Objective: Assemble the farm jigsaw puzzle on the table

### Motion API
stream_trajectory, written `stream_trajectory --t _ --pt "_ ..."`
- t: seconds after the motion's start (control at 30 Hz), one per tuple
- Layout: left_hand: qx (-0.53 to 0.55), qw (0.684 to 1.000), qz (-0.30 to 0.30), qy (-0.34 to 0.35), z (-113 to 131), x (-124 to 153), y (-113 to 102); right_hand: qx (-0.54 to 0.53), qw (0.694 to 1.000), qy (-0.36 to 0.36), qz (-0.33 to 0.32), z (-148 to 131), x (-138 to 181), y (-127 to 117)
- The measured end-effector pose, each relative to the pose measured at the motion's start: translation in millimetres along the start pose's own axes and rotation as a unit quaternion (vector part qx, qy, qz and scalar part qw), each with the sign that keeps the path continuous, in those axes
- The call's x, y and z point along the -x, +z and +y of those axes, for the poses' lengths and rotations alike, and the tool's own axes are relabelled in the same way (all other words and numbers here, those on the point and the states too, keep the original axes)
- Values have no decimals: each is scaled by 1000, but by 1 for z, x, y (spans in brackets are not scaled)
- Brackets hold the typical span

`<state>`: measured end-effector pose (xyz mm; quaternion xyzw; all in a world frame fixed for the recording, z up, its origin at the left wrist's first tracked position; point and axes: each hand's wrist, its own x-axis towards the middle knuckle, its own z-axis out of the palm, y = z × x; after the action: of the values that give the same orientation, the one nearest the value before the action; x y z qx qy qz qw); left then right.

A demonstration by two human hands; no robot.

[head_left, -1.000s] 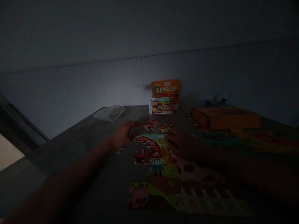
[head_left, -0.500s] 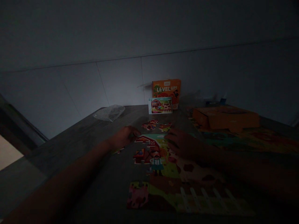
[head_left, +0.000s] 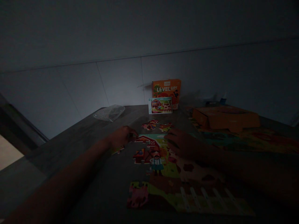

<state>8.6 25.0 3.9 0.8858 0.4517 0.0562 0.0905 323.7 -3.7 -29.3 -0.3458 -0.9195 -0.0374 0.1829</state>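
A partly assembled farm jigsaw puzzle [head_left: 161, 193] lies on the dark table, with a barn, a farmer, a cow and a white fence. My left hand [head_left: 122, 137] is at its upper left corner, fingers bent and pinched at the edge of a puzzle piece [head_left: 142, 139] with the red barn roof. My right hand [head_left: 183, 143] rests on the upper part of the puzzle, fingers spread and covering some of the cow. Under my left wrist a loose piece [head_left: 118, 150] shows in part. A pig piece [head_left: 138, 194] sits at the lower left corner.
Loose pieces [head_left: 150, 125] lie beyond the puzzle. Behind them a picture card [head_left: 160, 105] leans on an orange box [head_left: 166, 88]. A clear plastic bag [head_left: 109, 112] is at the back left. Another orange box [head_left: 225, 118] and a colourful printed sheet [head_left: 247, 141] are on the right.
The fingers of my left hand have shifted slightly at the barn roof corner, and the wrist has moved a little left. My right hand stays in place.
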Motion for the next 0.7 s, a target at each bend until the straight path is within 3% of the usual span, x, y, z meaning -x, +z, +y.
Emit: stream_trajectory --t 0.17,0.4,0.7 --pt "-43 999 3 1 -4 5 -7 -2 1000 1 -5 0 -1 0" --pt "-37 998 -40 18 -13 10 -12 6 1000 -2 -1 1 -1 2" --pt "-32 999 -13 31 -19 6 -7 32 998 45 5 -3 -1 -2"
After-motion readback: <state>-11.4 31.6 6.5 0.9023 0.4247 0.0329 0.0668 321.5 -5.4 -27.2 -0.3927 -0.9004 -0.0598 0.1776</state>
